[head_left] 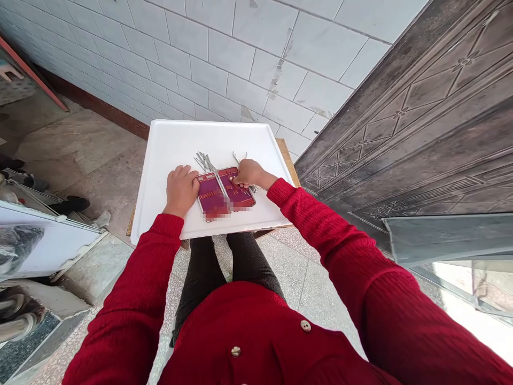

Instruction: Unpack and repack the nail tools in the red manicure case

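Red case [210, 187], open on wht tray [172, 141], 2 hands [180, 190] at it

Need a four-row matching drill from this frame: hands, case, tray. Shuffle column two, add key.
1. left hand
2. case
3. tray
4. right hand

A. white, underneath the case
B. over the case's right half
C. at the case's left edge
D. red and purple, lying open

Pairs: 1-C, 2-D, 3-A, 4-B

shiny metal tools [206, 161] (smooth tray [172, 144])
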Tool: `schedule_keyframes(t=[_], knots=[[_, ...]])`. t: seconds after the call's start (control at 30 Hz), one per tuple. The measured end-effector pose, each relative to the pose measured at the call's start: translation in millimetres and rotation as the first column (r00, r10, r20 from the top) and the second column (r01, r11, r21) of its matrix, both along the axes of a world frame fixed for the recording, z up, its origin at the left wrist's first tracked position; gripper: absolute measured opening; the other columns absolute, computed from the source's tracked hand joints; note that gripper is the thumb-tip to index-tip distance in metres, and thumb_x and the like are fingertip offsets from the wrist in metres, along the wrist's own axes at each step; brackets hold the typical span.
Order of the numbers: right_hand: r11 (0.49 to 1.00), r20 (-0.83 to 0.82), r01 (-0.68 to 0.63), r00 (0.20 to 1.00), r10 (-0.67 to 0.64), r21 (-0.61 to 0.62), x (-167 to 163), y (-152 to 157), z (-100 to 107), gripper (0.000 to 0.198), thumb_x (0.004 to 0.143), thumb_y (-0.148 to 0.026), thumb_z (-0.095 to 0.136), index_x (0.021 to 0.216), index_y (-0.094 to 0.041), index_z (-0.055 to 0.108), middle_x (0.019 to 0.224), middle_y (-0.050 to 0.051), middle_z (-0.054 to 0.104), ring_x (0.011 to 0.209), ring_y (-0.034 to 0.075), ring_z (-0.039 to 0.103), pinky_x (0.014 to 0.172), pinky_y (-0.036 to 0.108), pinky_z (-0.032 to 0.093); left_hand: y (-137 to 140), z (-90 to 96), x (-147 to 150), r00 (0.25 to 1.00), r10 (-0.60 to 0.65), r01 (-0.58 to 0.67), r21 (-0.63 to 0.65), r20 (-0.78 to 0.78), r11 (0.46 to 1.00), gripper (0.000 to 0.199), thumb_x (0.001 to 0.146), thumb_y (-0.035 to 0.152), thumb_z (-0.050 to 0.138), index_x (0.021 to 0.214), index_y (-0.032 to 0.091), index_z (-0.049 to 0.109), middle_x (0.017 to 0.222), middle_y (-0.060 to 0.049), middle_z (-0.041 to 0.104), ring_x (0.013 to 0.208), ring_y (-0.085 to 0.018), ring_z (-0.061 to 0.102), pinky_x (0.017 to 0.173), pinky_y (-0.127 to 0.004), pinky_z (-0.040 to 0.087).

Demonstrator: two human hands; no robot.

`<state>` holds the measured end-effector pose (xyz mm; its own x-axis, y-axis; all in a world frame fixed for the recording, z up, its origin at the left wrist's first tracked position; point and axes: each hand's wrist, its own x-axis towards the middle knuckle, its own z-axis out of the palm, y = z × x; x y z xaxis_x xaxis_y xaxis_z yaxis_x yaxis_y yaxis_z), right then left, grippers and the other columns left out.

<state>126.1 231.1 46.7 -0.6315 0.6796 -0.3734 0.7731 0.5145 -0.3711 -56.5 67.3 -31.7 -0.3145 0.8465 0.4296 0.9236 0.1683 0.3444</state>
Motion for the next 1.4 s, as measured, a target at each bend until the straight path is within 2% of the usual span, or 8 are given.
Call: schedule_keyframes(t=[0.37, 0.6, 0.73, 0.93, 1.03, 1.13, 1.27, 1.4], knots=[[0.981, -0.204, 0.099, 0.970, -0.133, -0.165, -6, 9, 3, 0.030, 0.081, -0.009, 0.073, 0.055, -0.016, 0.060, 0.055, 0.003, 0.064, 0.051, 0.013, 0.059, 0.057, 0.025, 0.056, 2, -1.0, -2, 0.999, -0.013, 0.012, -0.030, -0.034, 0.999, 0.030, 0.095, 0.015, 0.045, 0.109, 0.018, 0.072, 0.129, -0.016, 0.069, 0.131, -0.035, 0.057, 0.110, -0.055, 0.046], [0.993, -0.331, 0.115, 0.938, -0.108, 0.004, -12, 25, 20, 0.028, 0.085, -0.010, 0.065, 0.057, -0.015, 0.062, 0.057, 0.004, 0.064, 0.058, 0.015, 0.062, 0.071, 0.029, 0.059, 2, -2.0, -4, 0.998, -0.018, 0.017, -0.014, -0.053, 1.000, 0.032, 0.096, 0.015, 0.044, 0.110, 0.017, 0.073, 0.127, -0.015, 0.070, 0.130, -0.035, 0.059, 0.109, -0.054, 0.047], [0.985, -0.218, 0.100, 0.974, -0.068, 0.141, 3, 51, 34, 0.029, 0.083, -0.012, 0.064, 0.054, -0.014, 0.062, 0.059, 0.006, 0.065, 0.066, 0.018, 0.066, 0.076, 0.030, 0.057, 3, -3.6, -5, 0.998, -0.019, 0.019, 0.006, -0.054, 1.000, 0.033, 0.096, 0.015, 0.044, 0.109, 0.016, 0.074, 0.127, -0.017, 0.070, 0.129, -0.035, 0.059, 0.109, -0.055, 0.047], [0.973, -0.091, 0.162, 0.985, -0.148, 0.163, 25, 67, 11, 0.025, 0.083, -0.011, 0.064, 0.058, -0.014, 0.066, 0.060, 0.007, 0.066, 0.068, 0.020, 0.067, 0.071, 0.030, 0.053, 2, -2.6, -6, 0.999, -0.009, 0.010, 0.007, -0.040, 1.000, 0.032, 0.095, 0.015, 0.046, 0.107, 0.018, 0.075, 0.127, -0.015, 0.071, 0.129, -0.034, 0.059, 0.109, -0.055, 0.048], [0.957, -0.113, 0.189, 0.979, -0.168, 0.218, 32, 59, -1, 0.013, 0.083, -0.010, 0.065, 0.073, -0.014, 0.074, 0.073, 0.009, 0.072, 0.077, 0.022, 0.069, 0.073, 0.029, 0.051, 1, -0.6, -7, 1.000, -0.005, 0.004, -0.002, -0.026, 1.000, 0.032, 0.094, 0.014, 0.046, 0.106, 0.019, 0.075, 0.127, -0.014, 0.072, 0.129, -0.034, 0.060, 0.109, -0.054, 0.049], [0.918, -0.275, 0.233, 0.951, -0.145, 0.322, 46, 38, -11, 0.014, 0.086, -0.014, 0.065, 0.094, -0.016, 0.076, 0.088, 0.007, 0.076, 0.084, 0.021, 0.068, 0.073, 0.029, 0.048, 1, 1.7, -7, 1.000, -0.019, 0.019, -0.007, -0.019, 1.000, 0.033, 0.093, 0.013, 0.046, 0.106, 0.019, 0.076, 0.127, -0.014, 0.071, 0.128, -0.034, 0.060, 0.108, -0.054, 0.049], [0.958, -0.498, 0.096, 0.865, 0.054, 0.270, 71, -9, -34, 0.014, 0.090, -0.017, 0.060, 0.090, -0.020, 0.074, 0.083, 0.002, 0.074, 0.077, 0.019, 0.066, 0.074, 0.029, 0.049, 0, 4.4, -6, 1.000, -0.015, 0.015, -0.020, -0.012, 1.000, 0.031, 0.092, 0.014, 0.048, 0.104, 0.020, 0.076, 0.125, -0.013, 0.072, 0.126, -0.034, 0.061, 0.107, -0.054, 0.050], [0.956, -0.672, 0.030, 0.718, 0.181, 0.290, 91, -54, -64, 0.016, 0.088, -0.016, 0.062, 0.091, -0.023, 0.075, 0.100, 0.005, 0.076, 0.096, 0.023, 0.068, 0.087, 0.035, 0.053, -2, 6.6, -2, 1.000, -0.022, 0.021, -0.024, -0.004, 0.999, 0.031, 0.091, 0.012, 0.047, 0.102, 0.021, 0.075, 0.126, -0.012, 0.073, 0.125, -0.032, 0.061, 0.107, -0.052, 0.050]])
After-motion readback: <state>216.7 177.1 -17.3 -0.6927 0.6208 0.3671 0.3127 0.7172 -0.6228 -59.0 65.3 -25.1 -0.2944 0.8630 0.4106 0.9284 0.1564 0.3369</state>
